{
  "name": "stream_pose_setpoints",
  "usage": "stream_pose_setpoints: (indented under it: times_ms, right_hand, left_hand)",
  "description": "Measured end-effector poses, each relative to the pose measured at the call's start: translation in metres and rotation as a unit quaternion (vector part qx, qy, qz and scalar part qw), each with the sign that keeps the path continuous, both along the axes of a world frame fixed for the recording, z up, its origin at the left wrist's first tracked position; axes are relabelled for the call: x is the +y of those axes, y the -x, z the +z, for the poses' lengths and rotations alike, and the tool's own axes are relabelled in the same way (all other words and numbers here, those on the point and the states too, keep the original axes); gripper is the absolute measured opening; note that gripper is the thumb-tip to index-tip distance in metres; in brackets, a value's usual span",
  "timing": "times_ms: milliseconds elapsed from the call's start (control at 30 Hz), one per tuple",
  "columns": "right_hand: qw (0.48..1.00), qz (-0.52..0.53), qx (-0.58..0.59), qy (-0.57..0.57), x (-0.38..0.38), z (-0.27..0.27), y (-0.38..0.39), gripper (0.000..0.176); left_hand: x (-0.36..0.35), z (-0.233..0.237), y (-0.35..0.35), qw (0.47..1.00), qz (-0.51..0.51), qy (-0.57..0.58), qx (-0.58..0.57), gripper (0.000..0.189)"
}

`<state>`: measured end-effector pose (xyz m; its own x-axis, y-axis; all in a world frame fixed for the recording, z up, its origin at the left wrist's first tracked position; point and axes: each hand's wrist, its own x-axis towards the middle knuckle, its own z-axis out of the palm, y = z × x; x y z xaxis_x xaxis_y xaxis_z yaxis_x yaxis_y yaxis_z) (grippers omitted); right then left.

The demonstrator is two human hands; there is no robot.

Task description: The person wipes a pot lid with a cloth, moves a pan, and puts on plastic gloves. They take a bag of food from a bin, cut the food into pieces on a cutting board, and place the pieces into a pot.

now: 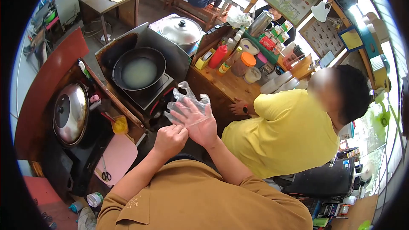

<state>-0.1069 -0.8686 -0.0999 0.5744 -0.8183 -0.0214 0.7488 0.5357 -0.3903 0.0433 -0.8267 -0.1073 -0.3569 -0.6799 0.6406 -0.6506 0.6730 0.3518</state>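
Clear plastic glove [190,101] lies loosely over the right hand [199,124], just right of the black pan [138,72] and nearer to the person. The right grip is spread, fingers flat inside the film. The left hand [170,141] touches the right wrist, its grip pressed together, pinching the glove's lower edge. A person in a yellow shirt [285,132] stands farther right of the pan.

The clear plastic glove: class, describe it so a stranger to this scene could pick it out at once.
Find the black wok of pale liquid on the stove. Just below and right of it, the right hand is spread inside the clear plastic glove, the left hand closed at its wrist. Nothing else nearby is thin, crinkled and see-through.
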Motion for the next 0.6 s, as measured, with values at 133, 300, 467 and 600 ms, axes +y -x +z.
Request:
stream_pose_setpoints:
  times_ms: [133,300,467,600]
  right_hand:
    - [0.995,-0.049,0.061,0.062,0.003,-0.001,0.002,0.083]
    - [0.971,-0.070,0.172,0.150,0.006,-0.012,0.002,0.081]
    - [0.982,-0.048,0.145,0.109,-0.003,0.001,0.000,0.095]
    - [0.975,-0.103,0.148,0.127,-0.018,0.014,-0.009,0.093]
  left_hand:
    - [0.003,0.004,0.009,0.992,0.023,-0.048,0.113,0.019]
    - [0.002,0.009,0.019,0.981,0.026,-0.079,0.173,0.010]
    - [0.001,0.008,0.029,0.987,0.022,-0.058,0.149,0.008]
    - [0.002,0.022,0.037,0.989,0.007,-0.043,0.141,0.013]
